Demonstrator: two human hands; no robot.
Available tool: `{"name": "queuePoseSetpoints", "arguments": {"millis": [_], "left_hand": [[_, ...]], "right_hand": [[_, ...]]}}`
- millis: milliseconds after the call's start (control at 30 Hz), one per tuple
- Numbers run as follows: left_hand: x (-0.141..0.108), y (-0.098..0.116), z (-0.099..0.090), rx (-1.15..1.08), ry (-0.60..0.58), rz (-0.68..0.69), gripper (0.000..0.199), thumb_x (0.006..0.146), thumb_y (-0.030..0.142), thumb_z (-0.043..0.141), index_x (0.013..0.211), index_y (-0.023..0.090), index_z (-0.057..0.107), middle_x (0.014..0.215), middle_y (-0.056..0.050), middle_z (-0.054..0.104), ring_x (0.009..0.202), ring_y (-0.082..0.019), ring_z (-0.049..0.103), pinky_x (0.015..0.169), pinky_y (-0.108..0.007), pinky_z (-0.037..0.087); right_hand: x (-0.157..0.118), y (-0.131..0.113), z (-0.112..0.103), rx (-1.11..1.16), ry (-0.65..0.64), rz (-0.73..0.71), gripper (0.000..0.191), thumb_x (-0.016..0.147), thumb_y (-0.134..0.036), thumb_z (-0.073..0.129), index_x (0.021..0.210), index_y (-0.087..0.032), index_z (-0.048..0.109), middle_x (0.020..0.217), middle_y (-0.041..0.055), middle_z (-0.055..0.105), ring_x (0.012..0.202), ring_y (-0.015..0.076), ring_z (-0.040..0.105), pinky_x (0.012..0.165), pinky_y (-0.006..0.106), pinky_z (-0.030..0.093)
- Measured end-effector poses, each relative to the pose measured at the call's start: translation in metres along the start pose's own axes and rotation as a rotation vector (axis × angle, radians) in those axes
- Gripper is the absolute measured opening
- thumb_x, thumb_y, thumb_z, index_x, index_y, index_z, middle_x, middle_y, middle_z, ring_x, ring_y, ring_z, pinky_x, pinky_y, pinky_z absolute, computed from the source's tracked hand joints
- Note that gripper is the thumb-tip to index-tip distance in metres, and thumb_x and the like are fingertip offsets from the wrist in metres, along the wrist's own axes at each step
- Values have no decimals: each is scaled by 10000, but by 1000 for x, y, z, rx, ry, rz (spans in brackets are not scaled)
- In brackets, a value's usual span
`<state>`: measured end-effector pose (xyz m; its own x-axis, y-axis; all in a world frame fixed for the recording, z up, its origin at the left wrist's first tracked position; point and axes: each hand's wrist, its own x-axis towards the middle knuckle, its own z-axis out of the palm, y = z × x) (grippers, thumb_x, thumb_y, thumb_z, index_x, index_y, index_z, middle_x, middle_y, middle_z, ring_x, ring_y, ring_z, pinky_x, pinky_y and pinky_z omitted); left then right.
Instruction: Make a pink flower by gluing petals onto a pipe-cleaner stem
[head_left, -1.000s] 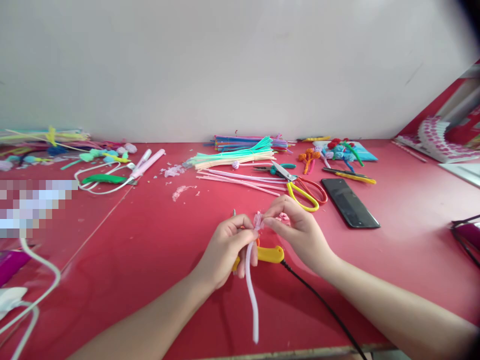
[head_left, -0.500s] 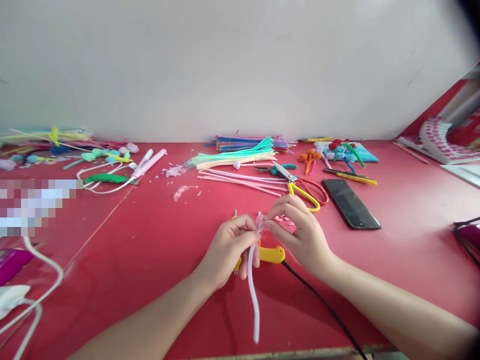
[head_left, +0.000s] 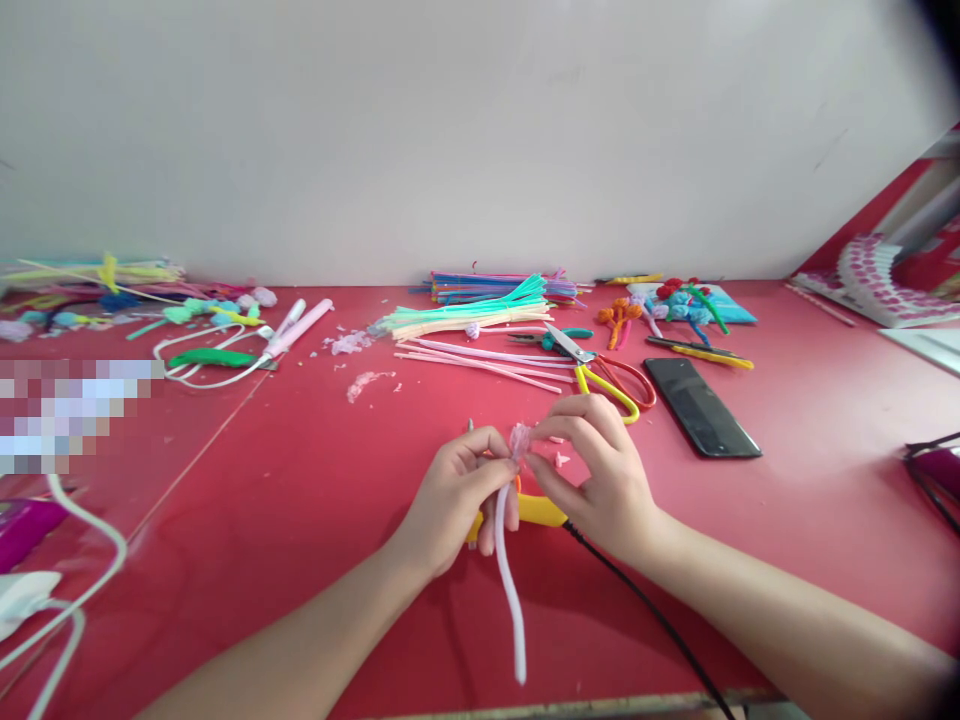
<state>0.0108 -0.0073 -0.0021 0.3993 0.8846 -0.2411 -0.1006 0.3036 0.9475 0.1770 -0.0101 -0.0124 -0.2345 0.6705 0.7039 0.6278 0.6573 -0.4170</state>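
Observation:
My left hand point(head_left: 463, 495) pinches a pale pink pipe cleaner point(head_left: 510, 590) just below its fluffy, bunched tip point(head_left: 520, 440). The long stem hangs down toward the table's front edge. Close to the tip on the right is my right hand point(head_left: 600, 470), thumb and forefinger slightly apart with a gap between them. Behind and below the left hand lies a yellow tool point(head_left: 541, 511) with a black cord point(head_left: 645, 598); the hand hides much of it, and I cannot tell its kind. Small pink scraps point(head_left: 561, 460) lie beside the right fingers.
Scissors point(head_left: 600, 375) with yellow and red handles and a black phone point(head_left: 701, 408) lie ahead to the right. Pipe cleaner bundles point(head_left: 472, 315) lie toward the wall. At left are a pink corded tool point(head_left: 300, 328), a green-handled cutter point(head_left: 214, 357) and white cables point(head_left: 112, 530).
My right thumb and forefinger have parted and drawn slightly away from the fluffy tip. The tip now shows more fully, and the stem's lower end has swung a little right.

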Motion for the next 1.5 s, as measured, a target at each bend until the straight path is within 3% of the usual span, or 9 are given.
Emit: {"name": "queuePoseSetpoints", "arguments": {"millis": [767,1133,1500], "left_hand": [[0,-3,-4,109,-53,55,146,864,234,498,726,186,493,480,32,602,260,-54,413,286,-139,319],[1,-2,-5,-17,-59,39,168,854,249,522,705,180,485,481,30,601,271,-40,391,280,-121,299],[-1,-3,-4,109,-53,66,132,854,239,501,736,181,510,489,34,605,273,-51,420,300,-138,334]], "right_hand": [[3,-3,-1,7,-9,34,133,804,-124,567,880,-227,529,874,45,571,814,196,542,728,381,432],[-1,-6,-5,50,56,-6,214,793,-96,577,963,-220,535,916,57,555,859,200,548,742,380,450],[1,-5,-2,29,26,0,169,804,-92,562,915,-220,549,905,55,550,836,197,541,725,378,441]]}}
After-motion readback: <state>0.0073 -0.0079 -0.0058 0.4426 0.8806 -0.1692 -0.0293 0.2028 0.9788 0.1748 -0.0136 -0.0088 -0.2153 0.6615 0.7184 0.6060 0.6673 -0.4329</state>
